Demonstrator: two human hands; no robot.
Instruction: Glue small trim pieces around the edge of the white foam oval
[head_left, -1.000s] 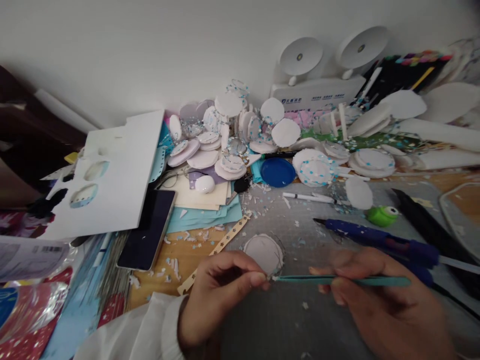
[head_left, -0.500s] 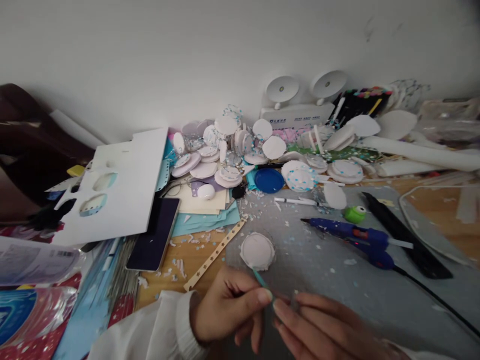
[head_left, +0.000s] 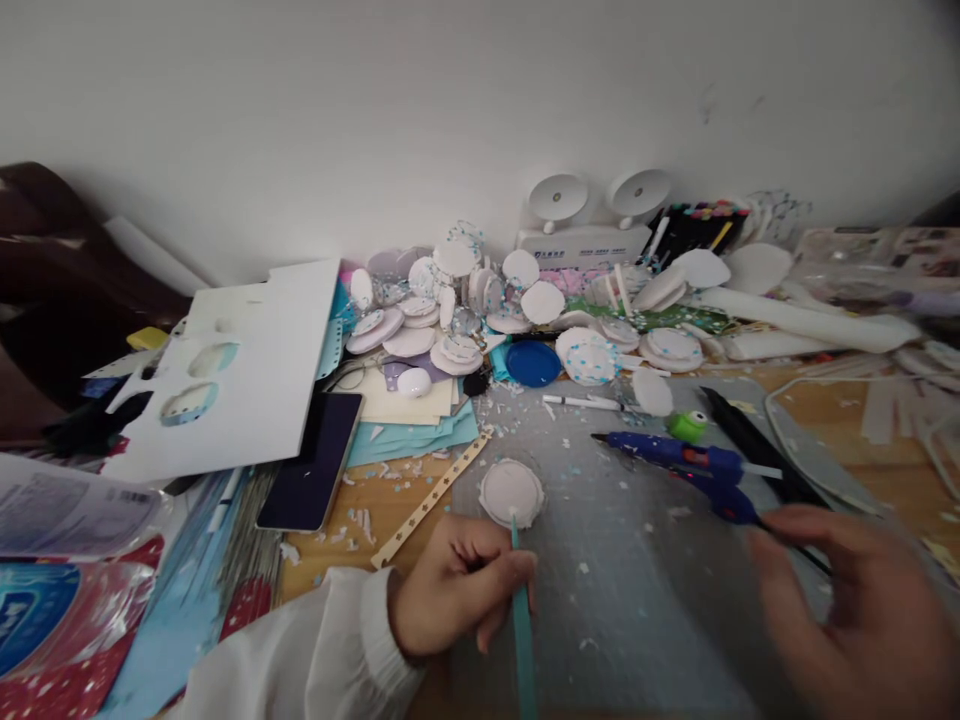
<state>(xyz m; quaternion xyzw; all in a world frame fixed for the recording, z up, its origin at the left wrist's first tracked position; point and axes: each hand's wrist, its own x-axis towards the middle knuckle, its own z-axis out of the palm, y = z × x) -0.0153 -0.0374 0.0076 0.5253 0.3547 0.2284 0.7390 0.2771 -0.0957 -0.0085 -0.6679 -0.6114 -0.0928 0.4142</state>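
left hand (head_left: 461,590): fingers pinched on teal stick (head_left: 520,610), tip touching white disc (head_left: 511,492)
right hand (head_left: 855,610): blurred, fingers spread, empty, near blue glue gun (head_left: 679,462)

disc (head_left: 511,492) before stick (head_left: 520,610), glue gun (head_left: 679,459) right, phone (head_left: 309,462) left

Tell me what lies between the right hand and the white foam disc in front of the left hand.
In the head view, between the right hand and the white foam disc lies bare grey mat, only paper scraps on it.

Soft, even daylight with faint shadows; the right hand (head_left: 862,610) is motion-blurred, and wide-angle distortion bends the frame edges.
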